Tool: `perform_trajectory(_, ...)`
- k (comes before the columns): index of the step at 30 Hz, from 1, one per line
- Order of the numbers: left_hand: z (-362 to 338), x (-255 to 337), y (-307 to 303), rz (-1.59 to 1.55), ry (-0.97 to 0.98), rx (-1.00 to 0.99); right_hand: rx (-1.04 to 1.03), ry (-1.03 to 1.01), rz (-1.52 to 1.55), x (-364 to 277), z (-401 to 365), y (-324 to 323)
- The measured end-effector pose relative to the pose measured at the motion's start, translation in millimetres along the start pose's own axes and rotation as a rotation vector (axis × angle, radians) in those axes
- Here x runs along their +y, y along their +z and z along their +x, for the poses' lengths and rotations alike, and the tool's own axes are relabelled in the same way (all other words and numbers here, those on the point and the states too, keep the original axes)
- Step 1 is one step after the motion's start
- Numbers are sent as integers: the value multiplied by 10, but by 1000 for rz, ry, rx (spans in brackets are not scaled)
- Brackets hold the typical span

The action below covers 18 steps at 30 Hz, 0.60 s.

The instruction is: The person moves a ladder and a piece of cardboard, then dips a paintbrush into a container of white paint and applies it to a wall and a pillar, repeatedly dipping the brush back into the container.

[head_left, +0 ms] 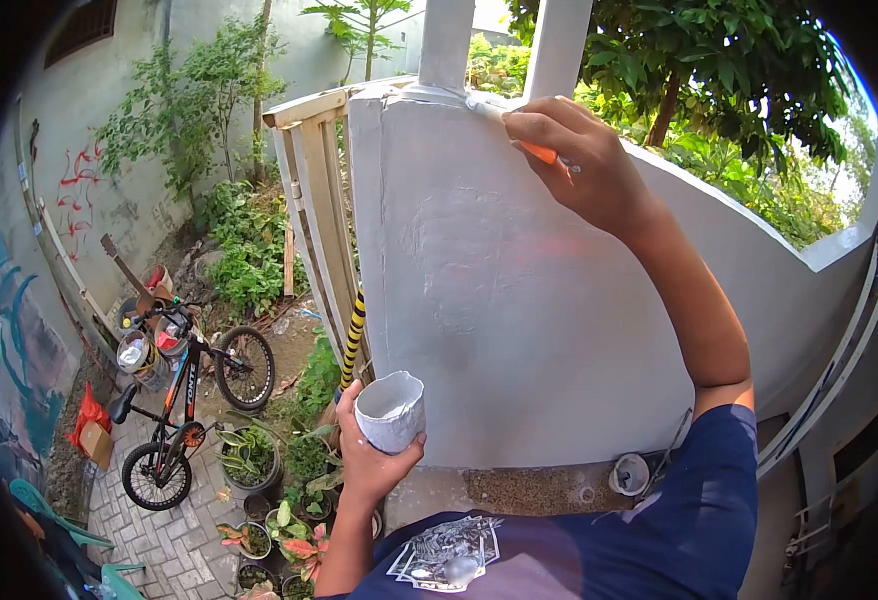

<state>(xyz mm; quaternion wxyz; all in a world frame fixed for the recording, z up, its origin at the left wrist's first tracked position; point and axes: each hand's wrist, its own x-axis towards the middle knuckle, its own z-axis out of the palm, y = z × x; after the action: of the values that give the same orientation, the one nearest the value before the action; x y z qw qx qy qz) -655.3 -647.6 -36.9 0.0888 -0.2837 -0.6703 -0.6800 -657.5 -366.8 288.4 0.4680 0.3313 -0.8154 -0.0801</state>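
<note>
A paintbrush with an orange handle (539, 152) is held in my right hand (581, 165), its bristles at the top edge of the pale grey wall (519, 330), beside the base of a white post (446, 50). My left hand (377, 462) is wrapped round a paint-smeared white cup (391, 412), held upright with its mouth up, low in front of the wall. Some whitish paint shows inside the cup. Faint reddish marks and a rough patch show on the wall face.
Left of the wall stand a metal gate (314, 210) and a black-and-yellow striped pole (354, 340). A bicycle (187, 385), buckets, a guitar (139, 285) and potted plants (249, 455) are at the left. A small bucket (629, 474) sits at the wall's foot.
</note>
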Motion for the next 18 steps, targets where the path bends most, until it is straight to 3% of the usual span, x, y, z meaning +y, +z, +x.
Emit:
perform_trajectory(7, -2, -94, -53, 17, -3, 17, -264, 111, 65, -334, -805, 157)
perform_trajectory(11, -7, -110, -79, -5, -43, -40, -303, 186, 212, -317, -905, 65)
perform_trajectory(12, 1, -109, -75, -9, -39, -47, -331, 351, 320, -333, -754, -95)
perform_trajectory(15, 30, -57, -42, -5, -33, -60, -192, 386, 269, -170, -511, -323)
perform_trajectory(17, 53, -36, -3, 0, -30, -62, -77, 183, 56, -56, -453, -370)
perform_trajectory(18, 53, -35, 9, -3, -31, -68, -76, 186, 52, -74, -512, -332)
